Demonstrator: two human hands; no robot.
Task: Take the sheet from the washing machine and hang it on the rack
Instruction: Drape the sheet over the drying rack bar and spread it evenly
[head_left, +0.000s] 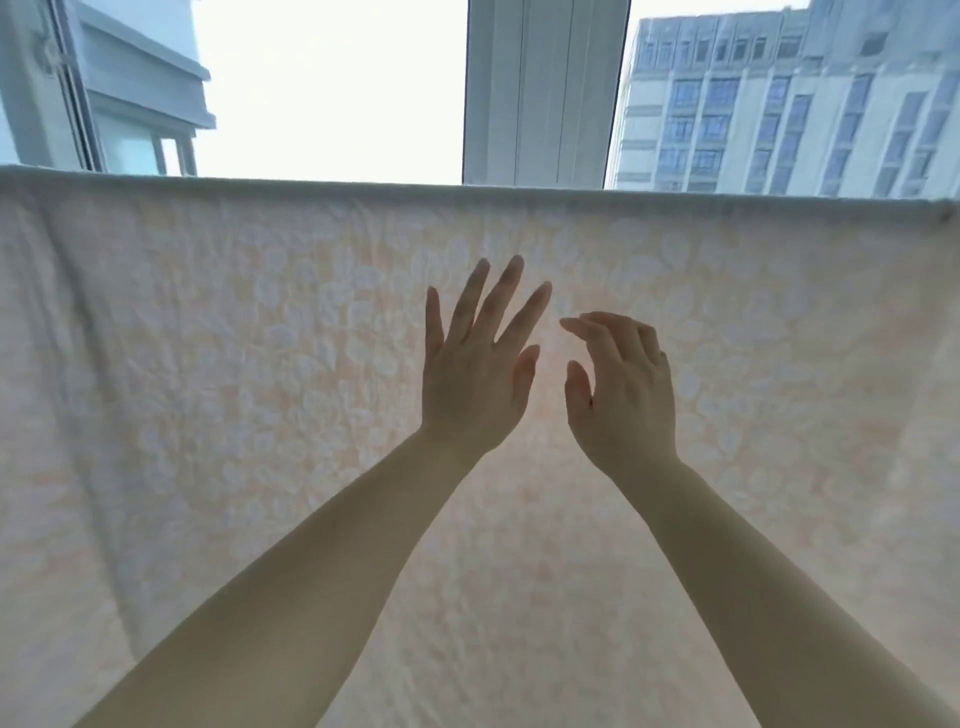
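Note:
A pale peach sheet (234, 364) with a white leaf pattern hangs spread out over a horizontal rack bar (519, 193) and fills most of the view. My left hand (475, 374) is raised in front of the sheet's middle, fingers spread and empty. Just to its right is my right hand (621, 387), fingers loosely curled and apart, with nothing in it. Whether either hand touches the cloth cannot be told. The washing machine is out of view.
Behind the rack stands a window with a white frame post (540, 88). Outside are a tall building (789, 104) on the right and another building part (130, 88) on the left. A long fold runs down the sheet's left side.

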